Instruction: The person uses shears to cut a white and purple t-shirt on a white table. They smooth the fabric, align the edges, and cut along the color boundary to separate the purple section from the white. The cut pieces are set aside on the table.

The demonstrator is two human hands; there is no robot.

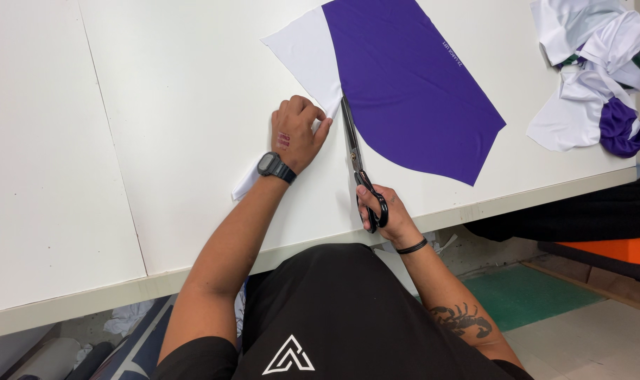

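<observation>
A purple fabric piece [411, 84] lies on the white table [158, 119], joined on its left to a white fabric strip [306, 53]. My right hand [383, 211] grips black-handled scissors [355, 158], whose blades point up along the seam between white and purple. My left hand [299, 130], with a black wristwatch [274, 167] on the wrist, has its fingers curled on the cut white strip just left of the blades. The lower end of the white strip shows under my left forearm.
A heap of white, purple and green fabric scraps [601, 70] sits at the table's far right. The table's front edge [474, 207] runs just past my right hand. Below are an orange and black object [615, 246] and a green floor mat [524, 292].
</observation>
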